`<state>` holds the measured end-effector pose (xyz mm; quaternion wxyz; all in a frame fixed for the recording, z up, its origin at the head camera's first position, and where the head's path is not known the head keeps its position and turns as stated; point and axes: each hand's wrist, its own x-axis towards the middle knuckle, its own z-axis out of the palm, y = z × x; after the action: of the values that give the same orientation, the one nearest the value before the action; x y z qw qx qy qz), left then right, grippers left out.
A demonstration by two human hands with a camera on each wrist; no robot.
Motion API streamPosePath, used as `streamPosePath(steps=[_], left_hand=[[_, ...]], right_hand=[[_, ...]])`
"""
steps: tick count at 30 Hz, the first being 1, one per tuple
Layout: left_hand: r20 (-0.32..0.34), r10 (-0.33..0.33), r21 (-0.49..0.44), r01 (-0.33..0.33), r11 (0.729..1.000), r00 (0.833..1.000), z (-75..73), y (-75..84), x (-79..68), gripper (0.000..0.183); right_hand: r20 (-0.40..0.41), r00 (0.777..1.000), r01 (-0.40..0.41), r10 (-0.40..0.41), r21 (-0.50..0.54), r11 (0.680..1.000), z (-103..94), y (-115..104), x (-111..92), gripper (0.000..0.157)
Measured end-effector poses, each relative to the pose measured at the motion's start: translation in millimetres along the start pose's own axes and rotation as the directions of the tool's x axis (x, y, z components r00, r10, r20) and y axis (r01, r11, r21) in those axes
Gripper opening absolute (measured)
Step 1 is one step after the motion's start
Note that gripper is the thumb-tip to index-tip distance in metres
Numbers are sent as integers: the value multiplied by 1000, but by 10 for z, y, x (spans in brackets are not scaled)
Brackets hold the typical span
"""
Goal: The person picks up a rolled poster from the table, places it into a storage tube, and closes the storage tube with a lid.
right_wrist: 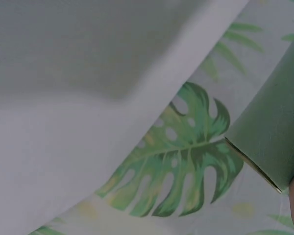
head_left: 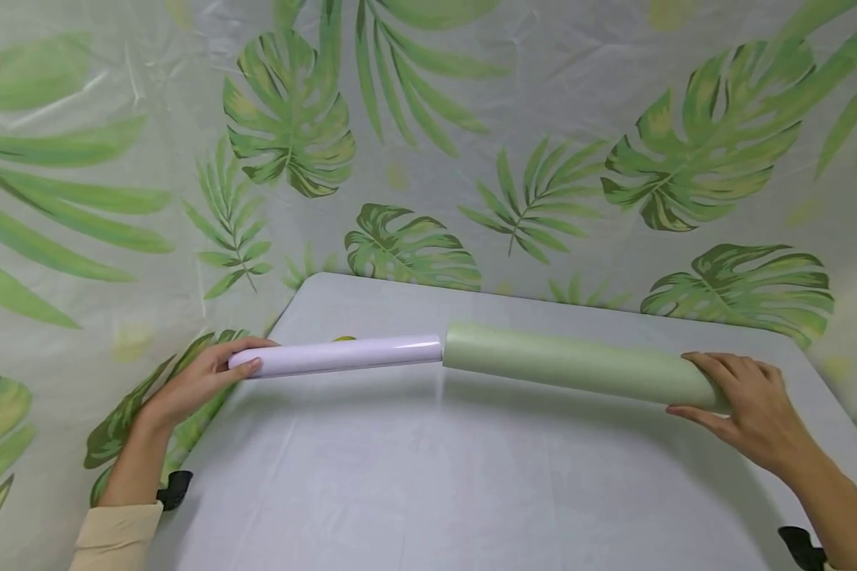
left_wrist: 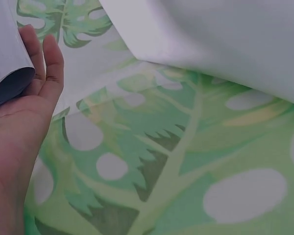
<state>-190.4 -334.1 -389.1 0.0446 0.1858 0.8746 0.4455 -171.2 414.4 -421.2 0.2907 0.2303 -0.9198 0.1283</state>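
Note:
My left hand (head_left: 198, 382) grips the outer end of a slim, glossy lavender tube (head_left: 343, 355), thumb in front and fingers behind. In the left wrist view the tube (left_wrist: 5, 49) shows a dark hollow end beside the curled fingers. A thicker, matte pale-green tube (head_left: 578, 365) is held at its right end by my right hand (head_left: 757, 408), fingers over the top and thumb below. Its open edge appears in the right wrist view, where the green tube (right_wrist: 272, 122) hides most of the hand. The tubes' inner ends meet above the table; I cannot tell whether one sits inside the other.
Below both tubes lies a white-covered table (head_left: 428, 476) with rounded far corners. A small yellow-green thing (head_left: 344, 339) is mostly hidden behind the lavender tube. Leaf-patterned sheeting (head_left: 414, 174) hangs behind the table and continues down its left side.

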Motion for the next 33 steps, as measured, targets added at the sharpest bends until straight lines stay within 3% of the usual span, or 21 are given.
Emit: streamPosePath(steps=[18, 33], left_hand=[[-27, 29, -48, -30, 998, 999, 56, -13, 138, 32], [-31, 55, -141, -58, 988, 998, 111, -66, 199, 33]], right_hand=[[1, 1000, 21, -21, -9, 1000, 39, -41, -1, 88], [10, 999, 33, -33, -10, 999, 100, -74, 47, 87]])
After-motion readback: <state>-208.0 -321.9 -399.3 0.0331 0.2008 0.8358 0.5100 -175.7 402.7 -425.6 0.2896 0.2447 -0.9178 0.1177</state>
